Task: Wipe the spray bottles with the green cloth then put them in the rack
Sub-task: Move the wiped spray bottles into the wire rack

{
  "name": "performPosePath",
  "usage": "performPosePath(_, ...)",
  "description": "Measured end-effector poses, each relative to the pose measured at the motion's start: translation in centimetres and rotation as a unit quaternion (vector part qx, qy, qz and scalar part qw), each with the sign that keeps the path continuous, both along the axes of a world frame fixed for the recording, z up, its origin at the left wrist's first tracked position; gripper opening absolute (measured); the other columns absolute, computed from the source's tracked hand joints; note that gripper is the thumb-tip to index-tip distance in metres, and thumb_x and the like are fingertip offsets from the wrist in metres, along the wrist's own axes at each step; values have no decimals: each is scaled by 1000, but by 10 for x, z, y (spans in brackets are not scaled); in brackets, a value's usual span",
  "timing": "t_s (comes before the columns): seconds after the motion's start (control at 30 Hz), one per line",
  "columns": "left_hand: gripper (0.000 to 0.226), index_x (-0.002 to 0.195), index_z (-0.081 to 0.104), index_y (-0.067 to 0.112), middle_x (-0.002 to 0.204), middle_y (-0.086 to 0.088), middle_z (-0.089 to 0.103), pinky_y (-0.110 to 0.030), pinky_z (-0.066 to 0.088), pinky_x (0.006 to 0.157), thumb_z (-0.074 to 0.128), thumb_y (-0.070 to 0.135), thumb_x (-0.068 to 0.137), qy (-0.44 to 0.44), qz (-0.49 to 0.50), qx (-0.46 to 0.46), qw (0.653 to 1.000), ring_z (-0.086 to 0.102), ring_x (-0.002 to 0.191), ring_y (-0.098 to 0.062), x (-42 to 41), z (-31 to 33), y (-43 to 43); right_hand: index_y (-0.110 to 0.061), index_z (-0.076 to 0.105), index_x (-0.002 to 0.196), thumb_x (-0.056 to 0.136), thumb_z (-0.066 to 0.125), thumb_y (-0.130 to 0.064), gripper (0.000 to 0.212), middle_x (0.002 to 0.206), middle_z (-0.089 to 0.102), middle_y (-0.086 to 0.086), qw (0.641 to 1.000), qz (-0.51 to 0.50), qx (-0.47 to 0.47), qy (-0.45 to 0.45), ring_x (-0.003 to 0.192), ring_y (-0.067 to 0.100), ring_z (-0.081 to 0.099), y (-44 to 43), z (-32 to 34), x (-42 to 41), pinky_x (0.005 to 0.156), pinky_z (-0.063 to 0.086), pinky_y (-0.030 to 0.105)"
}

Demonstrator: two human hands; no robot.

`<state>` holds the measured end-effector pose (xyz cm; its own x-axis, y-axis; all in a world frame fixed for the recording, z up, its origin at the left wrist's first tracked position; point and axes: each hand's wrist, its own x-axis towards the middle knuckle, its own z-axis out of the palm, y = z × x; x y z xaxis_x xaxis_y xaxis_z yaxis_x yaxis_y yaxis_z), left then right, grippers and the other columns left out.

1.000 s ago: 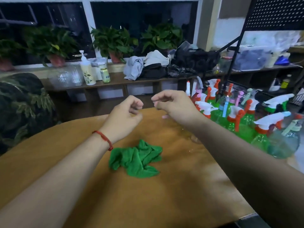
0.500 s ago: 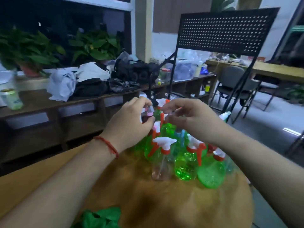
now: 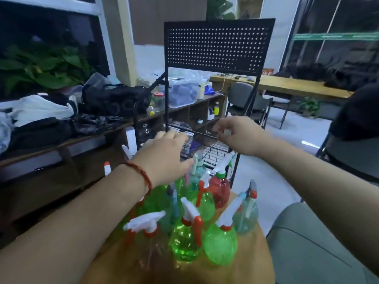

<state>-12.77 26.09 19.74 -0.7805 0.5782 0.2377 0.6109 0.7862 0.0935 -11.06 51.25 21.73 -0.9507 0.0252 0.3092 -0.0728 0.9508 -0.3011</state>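
left hand (image 3: 168, 158): up over the back of the bottle bunch, fingers stretched out loose, nothing in it; tips pretty smeared
right hand (image 3: 240, 138): in front of the rack's wire shelf, fingers half curled; can't tell if it's pinching anything, too blurry
spray bottles (image 3: 185, 240): bunched upright on the bench (image 3: 252, 269); some hidden behind the left arm
rack (image 3: 218, 46): black, just beyond the bench; lower part blocked by bottles
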Motion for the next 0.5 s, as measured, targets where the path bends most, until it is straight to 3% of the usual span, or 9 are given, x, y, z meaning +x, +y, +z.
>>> performPosePath(0.13,67,157,38,31,158,1,43,-49,38,120,50,64,100,-9,15,-55,998,38,147,-25,-16,10,22,-21,76,115,93,61,-21,27,113,74,4,988,-8,141,-60,109,31,66,25,-11,-37,94,59,50)
performPosePath(0.23,63,154,41,31,156,0,46,-50,39,119,51,63,101,-18,18,-66,997,40,145,-26,-29,13,32,-30,76,119,95,51,-24,35,126,72,-1,965,-12,233,-115,127,29,57,44,-24,-52,116,37,57)
performPosePath(0.3,57,152,43,31,153,1,49,-50,40,118,51,58,102,-24,22,-72,997,43,143,-25,-40,13,37,-32,75,118,96,49,-27,34,126,70,-4,949,-8,291,-122,133,26,51,58,-32,-56,118,25,61)
performPosePath(0.5,44,150,46,30,150,-1,51,-49,42,114,47,42,107,-23,28,-108,993,46,138,-26,-66,18,56,-30,77,112,90,52,-29,33,109,71,-4,947,4,304,-104,119,21,51,77,-40,-40,106,41,50)
